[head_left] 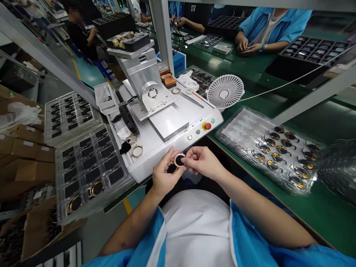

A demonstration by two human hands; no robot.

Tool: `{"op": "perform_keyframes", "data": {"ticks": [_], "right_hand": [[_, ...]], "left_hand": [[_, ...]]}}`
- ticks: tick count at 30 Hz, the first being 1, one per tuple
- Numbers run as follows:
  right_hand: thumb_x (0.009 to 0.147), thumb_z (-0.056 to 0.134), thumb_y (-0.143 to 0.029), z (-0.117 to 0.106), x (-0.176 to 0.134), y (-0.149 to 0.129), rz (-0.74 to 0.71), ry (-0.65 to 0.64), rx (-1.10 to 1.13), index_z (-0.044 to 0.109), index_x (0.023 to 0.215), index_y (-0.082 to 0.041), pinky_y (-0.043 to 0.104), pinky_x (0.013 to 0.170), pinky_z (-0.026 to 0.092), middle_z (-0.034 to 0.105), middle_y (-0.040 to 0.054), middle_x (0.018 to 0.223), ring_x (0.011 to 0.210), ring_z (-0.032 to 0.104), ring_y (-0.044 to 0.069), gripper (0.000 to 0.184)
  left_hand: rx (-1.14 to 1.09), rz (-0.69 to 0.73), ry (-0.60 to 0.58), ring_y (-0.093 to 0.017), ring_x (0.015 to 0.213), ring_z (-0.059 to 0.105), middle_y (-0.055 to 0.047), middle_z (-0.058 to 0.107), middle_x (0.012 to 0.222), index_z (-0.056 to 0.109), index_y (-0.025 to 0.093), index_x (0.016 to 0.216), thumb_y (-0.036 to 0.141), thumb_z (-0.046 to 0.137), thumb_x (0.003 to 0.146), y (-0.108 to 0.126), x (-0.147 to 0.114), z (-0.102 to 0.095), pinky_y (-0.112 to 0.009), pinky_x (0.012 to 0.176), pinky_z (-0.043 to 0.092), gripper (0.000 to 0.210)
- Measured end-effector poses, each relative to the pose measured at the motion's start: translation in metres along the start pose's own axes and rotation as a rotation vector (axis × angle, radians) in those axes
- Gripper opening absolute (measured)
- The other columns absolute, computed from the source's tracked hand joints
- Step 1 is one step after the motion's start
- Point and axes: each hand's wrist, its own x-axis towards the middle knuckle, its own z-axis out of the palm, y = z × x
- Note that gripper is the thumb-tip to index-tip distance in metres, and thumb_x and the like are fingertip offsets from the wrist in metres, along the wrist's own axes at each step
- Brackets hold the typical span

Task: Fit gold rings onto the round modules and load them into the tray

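In front of my body, my left hand (164, 176) grips a round watch case (179, 160) with a gold rim and a dark face, held between thumb and fingers. My right hand (205, 162) is closed at the right side of the same case, its thumb and forefinger pressed against the face and edge. Whether a small part sits between those right fingertips is hidden. Left of my hands, two gold watch rings (137, 151) lie on the edge of a white machine (164, 157). A metal block (168, 122) rests on the machine's top.
A clear tray (267, 148) with round dark-and-gold parts lies right, near a white fan (225, 92). At left are compartment trays (91, 167), two holding gold watches. A red button (207, 126) sits on the machine's front. Metal frame posts (162, 33) and co-workers (274, 29) are beyond.
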Motion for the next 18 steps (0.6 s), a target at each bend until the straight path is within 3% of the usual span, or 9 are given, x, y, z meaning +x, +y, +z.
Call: {"op": "perform_keyframes", "data": {"ticks": [9, 12, 14, 16, 18], "right_hand": [[0.068, 0.089, -0.047, 0.001, 0.002, 0.002, -0.011, 0.055, 0.007, 0.057, 0.074, -0.019, 0.018, 0.037, 0.036, 0.063, -0.0024, 0.057, 0.042, 0.048, 0.008, 0.043], [0.065, 0.089, -0.055, -0.004, -0.002, 0.009, 0.001, 0.006, 0.078, 0.06, 0.079, -0.019, 0.02, 0.04, 0.041, 0.062, -0.0021, 0.062, 0.048, 0.051, 0.01, 0.048], [0.068, 0.086, -0.057, -0.02, -0.012, 0.014, -0.024, 0.025, 0.068, 0.059, 0.076, -0.019, 0.022, 0.042, 0.041, 0.06, -0.0021, 0.062, 0.048, 0.05, 0.011, 0.047], [0.072, 0.083, -0.055, -0.049, -0.033, 0.018, -0.093, 0.21, -0.037, 0.059, 0.076, -0.021, 0.024, 0.046, 0.04, 0.06, -0.0008, 0.063, 0.05, 0.05, 0.012, 0.042], [0.08, 0.077, -0.049, -0.09, -0.065, 0.021, -0.145, 0.529, -0.231, 0.062, 0.079, -0.022, 0.03, 0.055, 0.043, 0.065, 0.0043, 0.069, 0.058, 0.056, 0.017, 0.031]], "left_hand": [[0.026, 0.054, 0.021, -0.026, 0.11, 0.077, -0.011, 0.076, 0.128, 0.06, 0.023, 0.144, 0.015, 0.087, 0.075, 0.002, -0.003, 0.002, -0.039, 0.099, 0.064, 0.075], [0.001, 0.06, -0.043, -0.025, 0.111, 0.076, -0.01, 0.075, 0.13, 0.057, 0.026, 0.147, 0.014, 0.086, 0.077, 0.002, -0.005, 0.006, -0.039, 0.1, 0.063, 0.078], [0.017, 0.065, -0.122, -0.027, 0.118, 0.073, -0.011, 0.07, 0.138, 0.053, 0.028, 0.151, 0.015, 0.086, 0.077, 0.001, -0.006, 0.008, -0.041, 0.105, 0.06, 0.082], [0.042, 0.069, -0.17, -0.029, 0.126, 0.068, -0.013, 0.064, 0.146, 0.052, 0.027, 0.151, 0.016, 0.086, 0.077, -0.003, -0.006, 0.008, -0.044, 0.111, 0.056, 0.082], [0.048, 0.06, -0.189, -0.029, 0.128, 0.066, -0.013, 0.062, 0.147, 0.055, 0.026, 0.148, 0.017, 0.084, 0.079, -0.009, -0.006, 0.006, -0.046, 0.113, 0.054, 0.075]]}}
